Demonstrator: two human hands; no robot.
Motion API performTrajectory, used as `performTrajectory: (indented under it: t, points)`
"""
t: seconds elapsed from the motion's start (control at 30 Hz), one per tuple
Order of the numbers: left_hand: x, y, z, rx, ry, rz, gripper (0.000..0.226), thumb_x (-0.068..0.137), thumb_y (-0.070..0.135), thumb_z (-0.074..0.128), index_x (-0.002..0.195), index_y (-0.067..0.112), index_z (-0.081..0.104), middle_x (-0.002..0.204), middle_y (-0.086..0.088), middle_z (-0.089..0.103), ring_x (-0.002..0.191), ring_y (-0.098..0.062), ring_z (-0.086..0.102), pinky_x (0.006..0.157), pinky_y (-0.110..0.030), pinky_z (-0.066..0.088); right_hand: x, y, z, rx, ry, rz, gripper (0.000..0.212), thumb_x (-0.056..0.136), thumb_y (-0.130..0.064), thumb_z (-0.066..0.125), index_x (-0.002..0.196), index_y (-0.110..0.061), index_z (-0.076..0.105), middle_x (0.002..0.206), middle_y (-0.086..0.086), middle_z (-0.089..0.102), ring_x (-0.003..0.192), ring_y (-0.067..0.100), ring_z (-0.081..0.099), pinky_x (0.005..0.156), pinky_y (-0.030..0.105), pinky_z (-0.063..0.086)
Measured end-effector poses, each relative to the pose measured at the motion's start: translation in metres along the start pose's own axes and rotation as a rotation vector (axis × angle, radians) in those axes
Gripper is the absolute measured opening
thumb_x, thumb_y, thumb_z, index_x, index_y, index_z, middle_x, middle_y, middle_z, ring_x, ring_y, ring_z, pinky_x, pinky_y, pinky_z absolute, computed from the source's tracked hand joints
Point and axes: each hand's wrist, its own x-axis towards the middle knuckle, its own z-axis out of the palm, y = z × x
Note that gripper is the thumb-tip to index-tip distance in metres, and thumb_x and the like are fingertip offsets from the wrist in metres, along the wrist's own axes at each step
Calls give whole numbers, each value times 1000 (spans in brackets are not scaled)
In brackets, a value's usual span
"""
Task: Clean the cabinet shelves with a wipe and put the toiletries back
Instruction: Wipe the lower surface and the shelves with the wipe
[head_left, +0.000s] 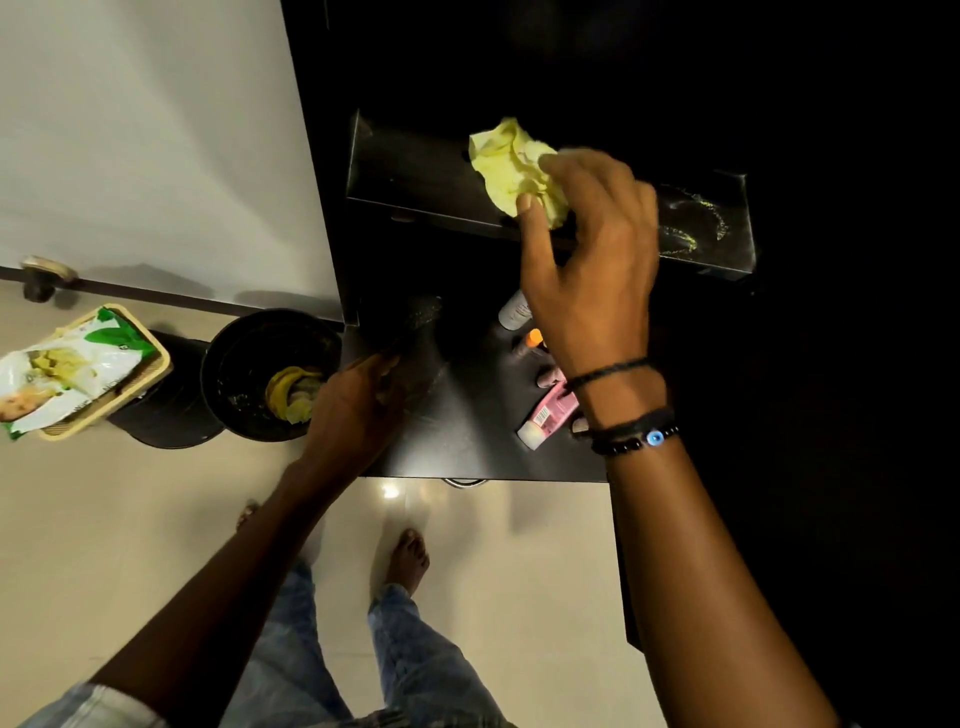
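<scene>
- My right hand (592, 260) pinched the yellow wipe (511, 166) against the shelf (415, 171), upper centre of the frame.
- The shelf ran left to right; its streaked end lay right of that hand.
- My left hand (358, 410) rested flat and empty, left of the toiletries (545, 413).

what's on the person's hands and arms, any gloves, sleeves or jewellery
No gloves, and both forearms are bare. The right hand has a thin black cord round the wrist and, further up the arm, a black bead bracelet with one blue eye bead. The left hand shows nothing on its wrist. A pale blue denim-like sleeve shows high on that arm, at the picture's bottom edge.
</scene>
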Motion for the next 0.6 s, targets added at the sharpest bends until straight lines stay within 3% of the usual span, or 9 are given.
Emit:
performTrajectory:
  t: [0.1,0.23,0.4,0.5,0.6]
  points:
    - [-6,-1,0,0,-25,15,34,83,6,65,117,4,62,94,-16,69,76,-30,66,66,-30,46,9,2,20,-176,-65,-9,37,89,-29,54,125,-20,59,127,-1,58,105,23,48,81,24,34]
    - [-14,-10,-3,0,-24,24,29,85,10,65,113,4,62,95,-15,66,80,-29,63,64,-32,48,4,1,25,-192,-37,-16,31,80,-10,60,109,-17,67,110,1,63,94,25,50,76,32,44]
    - [-22,-31,-4,51,-5,-77,45,87,30,63,125,7,54,111,-14,59,92,-29,59,70,-39,52,-47,-4,23,41,0,-23,27,80,6,58,102,-6,69,102,12,61,91,23,51,78,16,37]
    - [-23,-45,-3,100,-115,-113,75,76,27,76,138,8,39,129,-17,49,111,-32,51,79,-44,52,-97,8,47,97,-155,41,26,81,8,58,101,-5,69,100,14,61,93,24,53,83,15,35]
    - [-24,-54,1,168,-251,-136,96,68,25,82,144,3,28,141,-20,37,124,-37,41,89,-47,47,-144,31,87,68,-421,154,33,73,9,52,99,-4,69,96,17,61,90,34,56,81,28,42]
